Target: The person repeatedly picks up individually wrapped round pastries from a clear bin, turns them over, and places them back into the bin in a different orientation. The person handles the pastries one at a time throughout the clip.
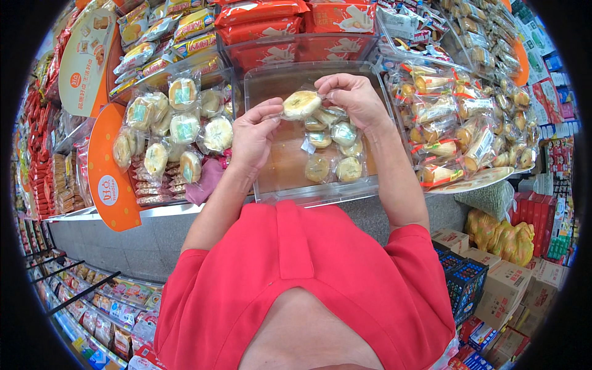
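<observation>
Both my hands hold one round pastry in clear plastic wrap above a clear plastic bin. My left hand pinches the wrapper's left edge, and my right hand grips its right edge between thumb and fingers. Below them, in the right half of the bin, lie several more wrapped round pastries, some bearing green labels. Left of the bin, similar wrapped pastries are heaped over small packets. A pink cloth lies near my left forearm.
Wrapped cone-shaped pastries fill the bin to the right. Red packages and yellow snack bags stand behind. An orange display panel rises at the left. Cardboard boxes and a dark crate are stacked at lower right.
</observation>
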`<state>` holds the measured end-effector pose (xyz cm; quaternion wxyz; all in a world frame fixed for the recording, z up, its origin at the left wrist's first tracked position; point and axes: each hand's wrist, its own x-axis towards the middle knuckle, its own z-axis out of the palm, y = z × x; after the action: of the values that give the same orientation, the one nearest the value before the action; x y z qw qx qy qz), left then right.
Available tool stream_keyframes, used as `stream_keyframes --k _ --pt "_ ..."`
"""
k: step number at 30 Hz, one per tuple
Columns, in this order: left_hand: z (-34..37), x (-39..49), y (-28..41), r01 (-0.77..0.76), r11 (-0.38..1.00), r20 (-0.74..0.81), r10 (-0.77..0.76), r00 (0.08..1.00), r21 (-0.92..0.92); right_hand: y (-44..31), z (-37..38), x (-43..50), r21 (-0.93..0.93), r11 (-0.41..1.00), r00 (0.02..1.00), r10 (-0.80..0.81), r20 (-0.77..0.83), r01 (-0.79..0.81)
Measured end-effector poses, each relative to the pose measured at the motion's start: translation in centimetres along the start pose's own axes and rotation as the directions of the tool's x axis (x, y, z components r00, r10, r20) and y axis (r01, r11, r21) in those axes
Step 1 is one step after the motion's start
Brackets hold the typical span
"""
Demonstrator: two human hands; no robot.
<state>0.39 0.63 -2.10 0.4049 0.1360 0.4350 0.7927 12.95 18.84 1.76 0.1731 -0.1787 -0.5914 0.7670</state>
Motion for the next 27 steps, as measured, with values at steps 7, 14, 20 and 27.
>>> stream_keyframes --k 7,14,20,27 --pt "-0.08 -0.28 0.08 -0.123 0.989 0.034 0.120 0.992 0.087 0.37 0.06 0.21 -0.034 0.999 1.000 0.017 -0.017 -0.018" --pt "0.01 -0.36 0.00 -0.147 0.985 0.022 0.146 0.989 0.089 0.13 0.27 0.11 -0.034 0.999 0.998 -0.018 0.054 0.020" --pt "-0.01 -0.31 -0.19 -0.171 0.979 0.016 0.170 0.985 0.113 -0.36 0.61 -0.05 -0.031 0.999 0.997 -0.040 0.067 0.042" --pt "-0.24 0.01 -0.29 -0.138 0.987 0.009 0.138 0.990 0.082 -0.30 0.70 -0.06 -0.028 0.998 0.997 -0.049 0.053 0.050"
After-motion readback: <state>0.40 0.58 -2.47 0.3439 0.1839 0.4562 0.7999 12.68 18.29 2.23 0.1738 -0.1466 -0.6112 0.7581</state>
